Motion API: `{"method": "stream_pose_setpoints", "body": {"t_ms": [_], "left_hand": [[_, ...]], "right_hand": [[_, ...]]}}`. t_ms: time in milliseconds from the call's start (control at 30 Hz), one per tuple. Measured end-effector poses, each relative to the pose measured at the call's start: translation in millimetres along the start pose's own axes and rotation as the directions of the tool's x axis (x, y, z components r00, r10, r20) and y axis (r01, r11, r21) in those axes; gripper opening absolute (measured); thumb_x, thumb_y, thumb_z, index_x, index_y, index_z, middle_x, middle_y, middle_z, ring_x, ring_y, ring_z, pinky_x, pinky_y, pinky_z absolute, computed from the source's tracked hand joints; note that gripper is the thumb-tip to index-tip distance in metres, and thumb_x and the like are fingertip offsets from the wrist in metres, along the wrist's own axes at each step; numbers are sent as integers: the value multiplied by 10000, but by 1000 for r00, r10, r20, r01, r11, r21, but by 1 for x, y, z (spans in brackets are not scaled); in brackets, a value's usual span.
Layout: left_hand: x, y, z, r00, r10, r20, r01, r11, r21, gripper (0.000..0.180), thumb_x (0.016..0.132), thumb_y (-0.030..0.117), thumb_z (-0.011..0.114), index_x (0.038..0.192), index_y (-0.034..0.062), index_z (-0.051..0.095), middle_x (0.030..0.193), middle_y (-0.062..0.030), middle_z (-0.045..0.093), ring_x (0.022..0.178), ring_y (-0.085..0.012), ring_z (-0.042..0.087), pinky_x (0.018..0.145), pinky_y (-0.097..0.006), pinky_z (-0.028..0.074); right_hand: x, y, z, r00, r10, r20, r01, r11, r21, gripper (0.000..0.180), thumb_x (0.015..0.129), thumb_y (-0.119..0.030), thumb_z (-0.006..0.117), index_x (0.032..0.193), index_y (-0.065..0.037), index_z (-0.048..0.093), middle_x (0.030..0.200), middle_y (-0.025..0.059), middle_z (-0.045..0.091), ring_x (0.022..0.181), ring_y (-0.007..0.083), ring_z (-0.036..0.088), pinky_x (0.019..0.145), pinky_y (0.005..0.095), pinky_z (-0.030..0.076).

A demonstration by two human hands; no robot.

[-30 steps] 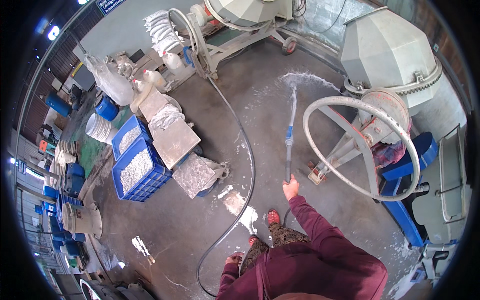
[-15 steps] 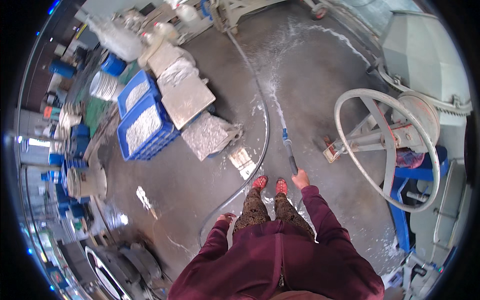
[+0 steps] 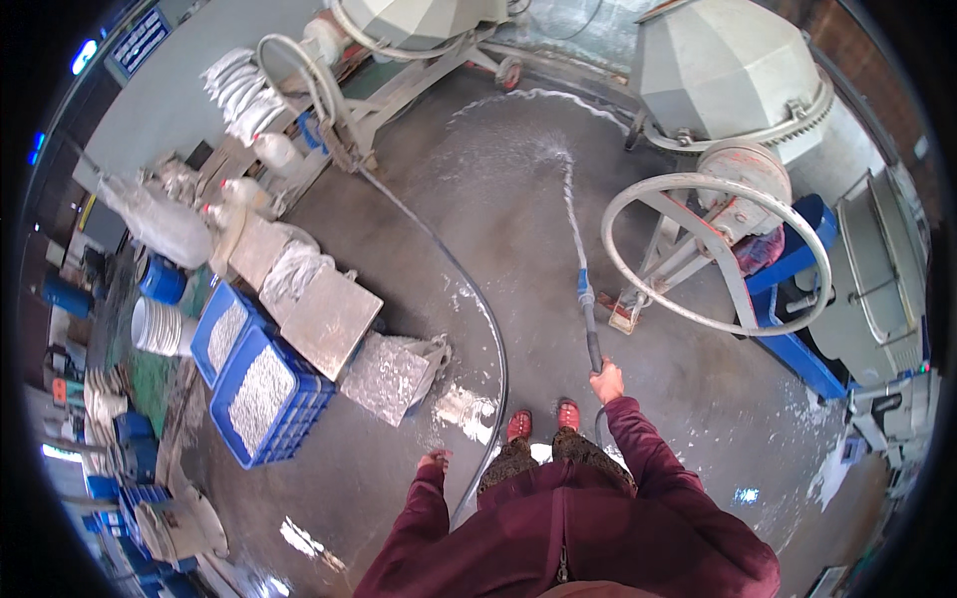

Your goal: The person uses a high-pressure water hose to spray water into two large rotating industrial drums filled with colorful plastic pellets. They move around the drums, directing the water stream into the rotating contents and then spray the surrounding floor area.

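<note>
My right hand (image 3: 607, 383) is closed around the dark grip of a hose nozzle (image 3: 588, 314) with a blue tip. A stream of water (image 3: 570, 204) shoots from the tip and splashes on the wet floor further off. My left hand (image 3: 435, 459) hangs low at my left side, fingers loosely bent, with nothing visible in it. A dark hose (image 3: 461, 271) curves along the floor from the mixer stand and passes close to my left hand. Where the hose joins the nozzle is hidden behind my right arm.
A large handwheel (image 3: 610, 234) and a grey mixer drum (image 3: 726, 75) stand at the right. At left are blue crates (image 3: 317, 407) of white pieces, beside a covered stack (image 3: 329, 319) and a plastic-wrapped block (image 3: 391, 377). White jugs (image 3: 277, 151) and buckets stand beyond.
My view has shifted, bringing more of the mixers in. The water now lands in a narrower stream, while my right hand stays on the nozzle. My left hand still hangs at my side.
</note>
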State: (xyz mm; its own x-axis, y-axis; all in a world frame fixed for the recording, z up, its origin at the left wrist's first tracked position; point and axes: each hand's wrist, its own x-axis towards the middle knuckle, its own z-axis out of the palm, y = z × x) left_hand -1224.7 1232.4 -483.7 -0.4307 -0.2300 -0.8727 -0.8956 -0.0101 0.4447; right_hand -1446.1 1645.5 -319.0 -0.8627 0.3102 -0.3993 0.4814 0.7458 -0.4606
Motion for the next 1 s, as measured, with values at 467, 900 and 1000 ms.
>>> {"method": "stream_pose_setpoints", "body": {"t_ms": [467,900,1000], "left_hand": [[19,61,39,967,-71,244,-2,958,287,246,801,44,466,1016,110,567,810,-96,555,639,-201,524,551,-369,469],[40,82,170,713,23,701,-98,993,67,297,779,110,511,1076,114,498,726,-48,467,670,-183,466,515,-356,392],[-53,62,287,818,80,569,-374,826,422,300,753,98,565,1052,121,546,786,-99,542,656,-225,522,594,-402,483]], "right_hand": [[-42,96,-49,963,204,175,-214,976,38,346,690,-160,566,1020,-57,585,966,191,605,952,331,570,793,417,466],[-220,416,-171,667,734,-126,-686,671,280,311,694,-138,545,964,3,608,970,242,587,948,334,571,821,390,460],[-279,544,-159,564,812,-153,-732,577,363,258,708,-107,530,911,27,616,807,215,623,768,295,627,666,365,503]]}}
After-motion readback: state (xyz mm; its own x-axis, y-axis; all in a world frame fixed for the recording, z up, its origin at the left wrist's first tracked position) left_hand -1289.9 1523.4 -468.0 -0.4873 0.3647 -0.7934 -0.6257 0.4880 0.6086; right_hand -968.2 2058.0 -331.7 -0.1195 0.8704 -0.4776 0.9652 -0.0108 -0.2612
